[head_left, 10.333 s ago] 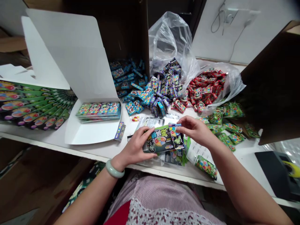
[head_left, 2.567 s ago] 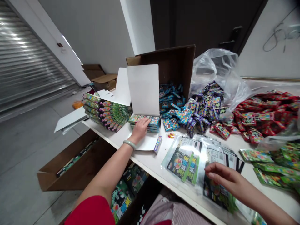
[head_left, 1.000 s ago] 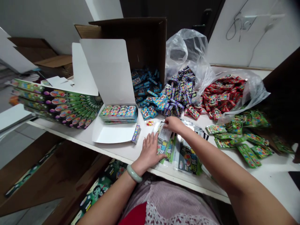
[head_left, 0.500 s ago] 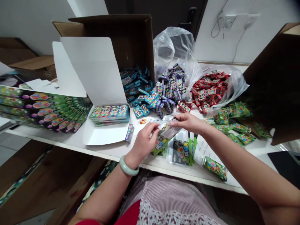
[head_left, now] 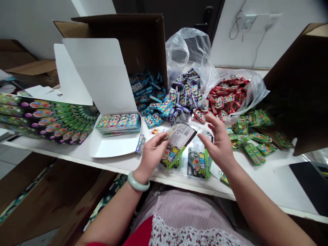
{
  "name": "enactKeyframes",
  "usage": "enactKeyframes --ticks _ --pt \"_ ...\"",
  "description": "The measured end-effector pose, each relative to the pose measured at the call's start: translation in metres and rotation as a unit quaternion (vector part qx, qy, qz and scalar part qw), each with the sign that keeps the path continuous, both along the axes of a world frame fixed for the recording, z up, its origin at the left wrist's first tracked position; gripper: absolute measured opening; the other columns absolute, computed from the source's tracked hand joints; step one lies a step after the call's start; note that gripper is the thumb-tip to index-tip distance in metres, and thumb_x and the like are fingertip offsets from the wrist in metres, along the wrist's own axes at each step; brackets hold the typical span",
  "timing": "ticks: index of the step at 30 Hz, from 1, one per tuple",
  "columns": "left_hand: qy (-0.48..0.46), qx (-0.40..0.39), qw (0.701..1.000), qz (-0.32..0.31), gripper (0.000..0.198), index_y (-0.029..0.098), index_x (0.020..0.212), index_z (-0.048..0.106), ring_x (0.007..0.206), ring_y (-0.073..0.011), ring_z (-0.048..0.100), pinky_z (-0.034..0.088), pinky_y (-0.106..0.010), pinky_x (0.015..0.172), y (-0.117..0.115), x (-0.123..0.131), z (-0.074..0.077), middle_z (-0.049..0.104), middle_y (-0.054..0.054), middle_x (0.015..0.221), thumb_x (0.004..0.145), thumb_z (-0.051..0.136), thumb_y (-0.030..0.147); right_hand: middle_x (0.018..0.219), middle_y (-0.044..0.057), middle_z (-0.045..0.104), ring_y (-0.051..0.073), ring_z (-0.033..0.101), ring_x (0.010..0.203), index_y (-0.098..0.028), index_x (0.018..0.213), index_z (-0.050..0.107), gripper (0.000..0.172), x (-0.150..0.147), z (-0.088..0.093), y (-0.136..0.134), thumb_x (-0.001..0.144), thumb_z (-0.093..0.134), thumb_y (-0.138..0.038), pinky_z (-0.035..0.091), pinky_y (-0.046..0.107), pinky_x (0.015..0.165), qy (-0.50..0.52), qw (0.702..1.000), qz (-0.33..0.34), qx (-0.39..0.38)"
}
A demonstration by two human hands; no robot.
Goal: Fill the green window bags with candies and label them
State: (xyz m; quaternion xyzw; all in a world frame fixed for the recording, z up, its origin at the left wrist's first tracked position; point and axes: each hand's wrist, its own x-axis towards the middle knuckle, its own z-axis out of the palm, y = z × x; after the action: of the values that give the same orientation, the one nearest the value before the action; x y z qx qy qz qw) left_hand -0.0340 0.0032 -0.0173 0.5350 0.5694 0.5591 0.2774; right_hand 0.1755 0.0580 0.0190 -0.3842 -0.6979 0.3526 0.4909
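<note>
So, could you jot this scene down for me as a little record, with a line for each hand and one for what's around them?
Left hand: grips a printed packet, jade bangle on the wrist
Right hand: open, fingers spread, not touching the packet
Below the hands: a flat packet on the table
Left of them: small box, open white carton holding stacked boxes
Farther off: blue boxes, red packets, green packets

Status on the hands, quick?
Left hand pinching green printed packet. Right hand open, apart from it. More packets lying below.
</note>
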Motion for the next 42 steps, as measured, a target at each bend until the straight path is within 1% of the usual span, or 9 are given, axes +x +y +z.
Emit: enactKeyframes --ticks 2,6,10,14,18,22,27,36,42 --pt "-0.105 -0.03 0.994 0.004 0.03 0.017 0.106 0.07 0.093 -0.0196 0.069 0.055 -0.034 0.088 0.002 0.002 0.002 0.074 -0.006 0.104 0.077 0.071 0.025 0.143 0.01 0.046 0.025 0.045 0.131 -0.032 0.136 0.04 0.069 -0.004 -0.015 -0.013 0.076 0.073 -0.033 0.04 0.046 0.105 0.051 0.996 0.022 -0.073" --pt "-0.283 -0.088 0.953 -0.06 0.029 0.016 0.096 0.072 0.085 -0.0178 0.069 0.055 -0.031 0.083 0.007 0.012 0.006 0.075 -0.004 0.094 0.07 0.077 0.025 0.104 0.007 0.069 0.023 0.065 0.1 -0.024 0.102 0.059 0.038 -0.016 -0.038 -0.023 0.072 0.073 -0.042 0.052 0.042 0.088 0.078 0.94 0.179 -0.281" --pt "-0.438 -0.166 0.875 -0.123 0.032 0.014 0.093 0.069 0.077 -0.0168 0.069 0.055 -0.03 0.077 0.007 0.019 0.0 0.074 -0.004 0.086 0.065 0.081 0.024 0.074 0.0 0.067 0.016 0.063 0.071 -0.022 0.078 0.058 0.026 -0.015 -0.043 -0.014 0.069 0.073 -0.042 0.052 0.032 0.068 0.081 0.937 0.135 -0.311" --pt "-0.395 -0.207 0.88 -0.167 0.038 0.015 0.104 0.067 0.078 -0.0153 0.069 0.054 -0.026 0.074 -0.009 0.021 -0.016 0.074 -0.006 0.092 0.068 0.079 0.022 0.074 -0.001 0.067 0.015 0.061 0.066 -0.021 0.077 0.057 0.027 -0.005 -0.049 -0.011 0.068 0.073 -0.042 0.049 0.029 0.061 0.088 0.938 0.075 -0.327" --pt "-0.388 -0.188 0.894 -0.123 0.035 0.017 0.105 0.065 0.081 -0.0149 0.068 0.054 -0.024 0.073 -0.025 0.025 -0.029 0.073 -0.006 0.097 0.072 0.077 0.024 0.083 0.001 0.071 0.017 0.067 0.076 -0.022 0.085 0.058 0.03 -0.001 -0.058 -0.021 0.066 0.077 -0.035 0.053 0.033 0.073 0.079 0.912 0.141 -0.376" --pt "-0.424 -0.224 0.866 -0.142 0.039 0.017 0.105 0.063 0.076 -0.0144 0.067 0.054 -0.023 0.067 -0.019 0.024 -0.023 0.072 -0.005 0.094 0.071 0.079 0.028 0.092 0.003 0.072 0.02 0.068 0.088 -0.022 0.091 0.06 0.034 0.005 -0.059 -0.034 0.065 0.078 -0.036 0.053 0.038 0.085 0.063 0.892 0.187 -0.407" --pt "-0.444 -0.126 0.885 -0.06 0.036 0.018 0.107 0.06 0.072 -0.0107 0.064 0.051 -0.02 0.064 0.0 0.029 -0.008 0.069 -0.001 0.087 0.076 0.074 0.027 0.088 0.002 0.072 0.02 0.068 0.08 -0.021 0.095 0.062 0.037 0.021 -0.062 -0.051 0.068 0.077 -0.041 0.055 0.036 0.073 -0.006 0.849 0.253 -0.463" --pt "-0.297 -0.108 0.931 -0.181 0.056 0.03 0.136 0.046 0.071 -0.0096 0.058 0.047 -0.019 0.06 -0.008 0.041 -0.005 0.064 0.0 0.092 0.084 0.065 0.025 0.096 0.001 0.062 0.015 0.064 0.073 -0.029 0.124 0.039 0.06 0.027 -0.031 -0.035 0.074 0.073 -0.033 0.056 0.033 0.071 0.109 0.961 0.012 -0.252" --pt "-0.217 -0.154 0.933 -0.244 0.043 0.023 0.122 0.056 0.074 -0.0126 0.06 0.049 -0.022 0.063 -0.01 0.025 0.006 0.065 -0.003 0.089 0.08 0.068 0.023 0.086 -0.001 0.063 0.012 0.06 0.063 -0.027 0.107 0.052 0.035 0.027 -0.03 -0.038 0.078 0.069 -0.035 0.053 0.026 0.054 0.085 0.964 0.037 -0.248"
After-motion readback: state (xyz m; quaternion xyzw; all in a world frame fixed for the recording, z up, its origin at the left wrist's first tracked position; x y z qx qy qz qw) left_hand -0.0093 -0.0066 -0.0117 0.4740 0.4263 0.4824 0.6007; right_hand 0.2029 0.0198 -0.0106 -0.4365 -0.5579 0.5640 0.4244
